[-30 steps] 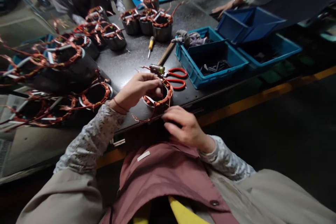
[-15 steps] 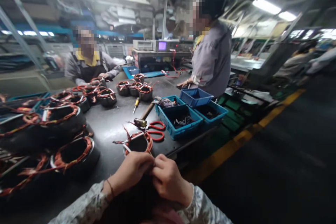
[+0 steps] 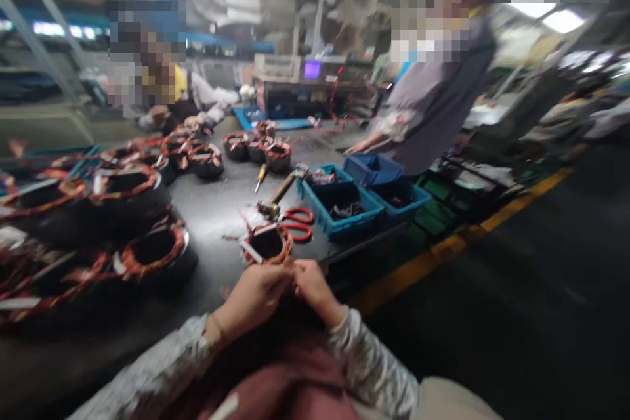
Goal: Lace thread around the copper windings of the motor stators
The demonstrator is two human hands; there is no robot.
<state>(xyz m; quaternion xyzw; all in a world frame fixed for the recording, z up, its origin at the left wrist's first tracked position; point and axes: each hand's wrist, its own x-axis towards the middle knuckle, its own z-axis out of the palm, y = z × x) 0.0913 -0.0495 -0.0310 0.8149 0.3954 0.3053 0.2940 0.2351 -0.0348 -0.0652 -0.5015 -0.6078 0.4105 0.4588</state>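
A motor stator (image 3: 286, 244) with orange-red copper windings and white strips stands on the dark workbench just beyond my hands. My left hand (image 3: 256, 294) is closed at its near edge, fingertips pinched together. Meeting it fingertip to fingertip, my right hand (image 3: 315, 287) is pinched too. Whatever lies between the fingers is too small and blurred to make out. Red-handled scissors (image 3: 310, 230) lie right behind the stator, beside a hammer (image 3: 282, 190) with a brass-coloured head. Farther back is a yellow-handled screwdriver (image 3: 261, 173).
Larger wound stators (image 3: 170, 252) crowd the left side, with smaller ones (image 3: 207, 164) behind. Blue bins (image 3: 329, 226) with small metal parts stand along the right edge. One co-worker (image 3: 170, 85) is across the bench; another (image 3: 443, 92) stands at right. A yellow floor line (image 3: 447, 246) runs beyond.
My view has tilted and shifted, so the bench items sit slightly higher and farther right. Both hands stay pinched together by the stator. The right-hand co-worker appears larger and farther right.
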